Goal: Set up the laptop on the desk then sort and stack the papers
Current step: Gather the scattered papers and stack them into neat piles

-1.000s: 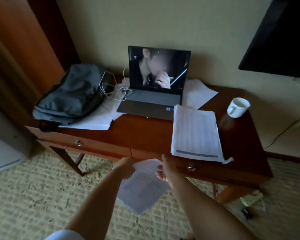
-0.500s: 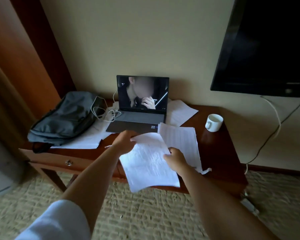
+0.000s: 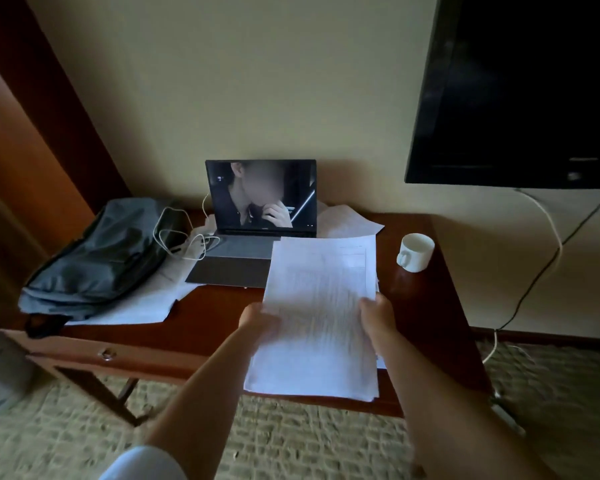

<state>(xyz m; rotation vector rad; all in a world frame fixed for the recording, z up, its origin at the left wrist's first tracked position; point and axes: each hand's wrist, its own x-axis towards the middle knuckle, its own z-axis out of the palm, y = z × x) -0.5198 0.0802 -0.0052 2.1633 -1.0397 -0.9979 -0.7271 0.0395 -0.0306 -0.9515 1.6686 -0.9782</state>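
An open laptop (image 3: 253, 233) stands at the back of the wooden desk (image 3: 219, 327), its screen lit. I hold white printed sheets (image 3: 321, 306) over the desk's front right part, above the paper stack lying there. My left hand (image 3: 258, 318) grips their left edge and my right hand (image 3: 378, 315) grips their right edge. More loose papers (image 3: 347, 220) lie behind and right of the laptop. Other sheets (image 3: 142, 303) lie under the bag on the left.
A grey backpack (image 3: 97, 258) lies on the desk's left end with a white cable (image 3: 181, 237) coiled beside it. A white mug (image 3: 414, 252) stands at the right edge. A black TV (image 3: 520, 91) hangs on the wall, cables trailing below it. Woven carpet covers the floor.
The sheets came up from floor level in front of the desk. Both hands have carried them forward and to the right, over the stack on the desk.
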